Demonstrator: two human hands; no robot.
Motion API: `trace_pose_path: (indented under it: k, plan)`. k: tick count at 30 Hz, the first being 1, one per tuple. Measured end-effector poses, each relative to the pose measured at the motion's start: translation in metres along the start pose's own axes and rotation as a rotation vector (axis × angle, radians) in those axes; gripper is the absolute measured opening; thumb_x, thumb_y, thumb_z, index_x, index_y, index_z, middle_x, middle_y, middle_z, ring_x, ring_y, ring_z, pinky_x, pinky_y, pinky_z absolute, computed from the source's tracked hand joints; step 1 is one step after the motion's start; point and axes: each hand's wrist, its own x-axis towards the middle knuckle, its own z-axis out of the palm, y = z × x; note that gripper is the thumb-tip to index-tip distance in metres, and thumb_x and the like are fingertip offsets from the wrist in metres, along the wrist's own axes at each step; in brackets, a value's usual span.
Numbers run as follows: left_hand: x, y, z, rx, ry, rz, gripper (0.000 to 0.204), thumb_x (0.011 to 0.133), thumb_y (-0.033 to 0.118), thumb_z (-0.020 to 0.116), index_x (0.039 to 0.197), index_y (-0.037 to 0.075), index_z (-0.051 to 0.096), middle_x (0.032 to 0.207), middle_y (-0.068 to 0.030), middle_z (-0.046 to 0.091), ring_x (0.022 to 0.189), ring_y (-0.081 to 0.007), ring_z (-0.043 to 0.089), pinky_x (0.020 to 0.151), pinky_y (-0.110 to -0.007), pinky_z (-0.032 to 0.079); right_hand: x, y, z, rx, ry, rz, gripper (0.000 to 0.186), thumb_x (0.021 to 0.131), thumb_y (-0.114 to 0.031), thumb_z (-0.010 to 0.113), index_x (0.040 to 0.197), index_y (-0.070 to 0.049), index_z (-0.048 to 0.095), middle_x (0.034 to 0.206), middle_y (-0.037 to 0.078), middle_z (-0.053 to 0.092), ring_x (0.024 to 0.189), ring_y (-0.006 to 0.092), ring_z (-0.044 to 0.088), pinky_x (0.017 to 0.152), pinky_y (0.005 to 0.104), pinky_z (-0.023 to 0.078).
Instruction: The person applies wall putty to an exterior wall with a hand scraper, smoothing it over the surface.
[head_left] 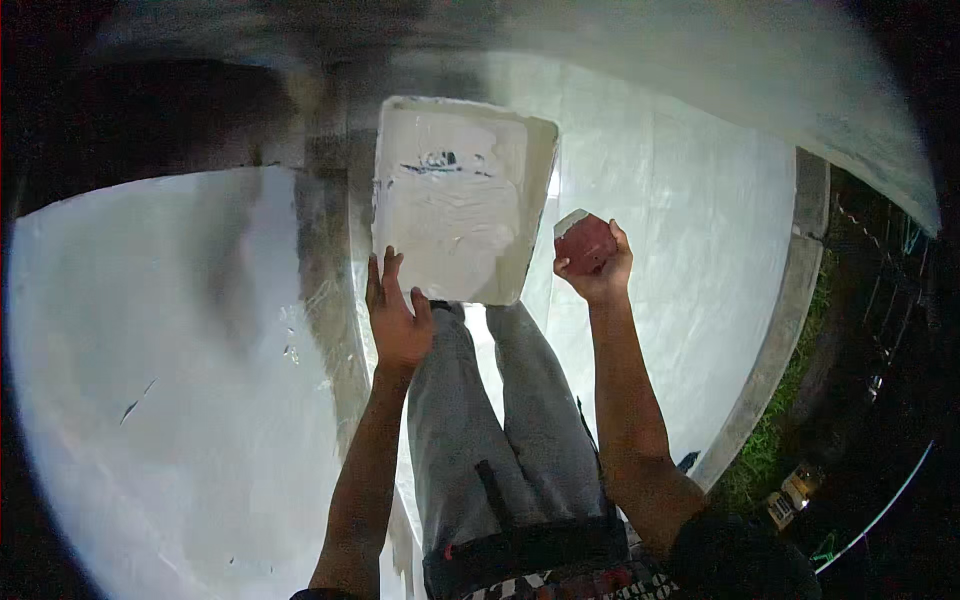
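A shallow rectangular tray (462, 200) lies in front of my legs, coated inside with a pale, creamy, smeared material and a few dark marks near its far side. At its near left corner is my left hand (400, 315), fingers stretched and spread; whether they touch the rim, I cannot tell. To the right of the tray, apart from it, my right hand (600, 270) grips a flat, angular reddish-brown block (586, 243). A whitish patch covers the block's far left edge. The exact kind of block cannot be made out.
White smooth surfaces (180, 380) spread on both sides, with a brownish-grey strip (330, 250) left of the tray. A curved kerb (775, 350) borders the right side, with grass (775, 430) beyond. A pale wall (720, 60) rises at the far right.
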Motion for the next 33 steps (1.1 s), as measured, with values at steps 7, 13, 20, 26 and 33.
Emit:
trace_pose_path:
  k: [7, 13, 20, 26, 33]
  plan:
    - [0.006, 0.055, -0.051, 0.052, 0.087, -0.001, 0.063, 0.089, 0.001, 0.057, 0.149, -0.003, 0.039, 0.158, -0.0276, 0.042, 0.151, -0.0505, 0.029, 0.121, -0.058, 0.029, -0.056, -0.001, 0.075, -0.032, -0.249, 0.065, 0.049, 0.094, -0.054, 0.062, 0.121, -0.013, 0.063, 0.111, 0.009, 0.067, 0.097, 0.0307, 0.064, 0.062, 0.0423, 0.049]
    - [-0.009, 0.082, -0.107, -0.001, 0.318, -0.13, 0.073, 0.088, 0.004, 0.063, 0.155, 0.003, 0.035, 0.163, -0.0344, 0.026, 0.151, -0.0517, 0.027, 0.122, -0.058, 0.027, -0.102, 0.033, 0.155, -0.134, -0.401, 0.227, 0.047, 0.096, -0.053, 0.06, 0.12, -0.014, 0.063, 0.11, 0.008, 0.067, 0.097, 0.0308, 0.063, 0.063, 0.0423, 0.048]
    - [-0.07, 0.11, -0.225, 0.161, 0.753, -0.001, 0.063, 0.084, 0.002, 0.059, 0.146, -0.006, 0.046, 0.159, -0.0251, 0.041, 0.15, -0.0505, 0.029, 0.12, -0.056, 0.03, -0.167, 0.118, 0.249, -0.302, -0.76, 0.413, 0.041, 0.099, -0.049, 0.056, 0.119, -0.014, 0.064, 0.108, 0.008, 0.068, 0.096, 0.0279, 0.065, 0.063, 0.0427, 0.05]
    - [-0.131, 0.168, -0.319, 0.289, 1.034, -0.093, 0.057, 0.084, 0.001, 0.058, 0.14, -0.004, 0.05, 0.159, -0.0243, 0.042, 0.151, -0.0508, 0.027, 0.12, -0.056, 0.029, -0.24, 0.169, 0.323, -0.299, -1.13, 0.724, 0.046, 0.097, -0.046, 0.06, 0.124, -0.009, 0.064, 0.118, 0.011, 0.069, 0.103, 0.0287, 0.066, 0.065, 0.0454, 0.05]
    - [-0.211, 0.246, -0.384, 0.629, 1.288, -0.064, 0.059, 0.081, 0.0, 0.062, 0.139, -0.001, 0.051, 0.158, -0.0267, 0.044, 0.152, -0.0523, 0.025, 0.121, -0.057, 0.026, -0.353, 0.153, 0.386, -0.308, -1.333, 0.796, 0.043, 0.093, -0.043, 0.067, 0.122, -0.011, 0.066, 0.12, 0.012, 0.069, 0.106, 0.0306, 0.064, 0.073, 0.0495, 0.047]
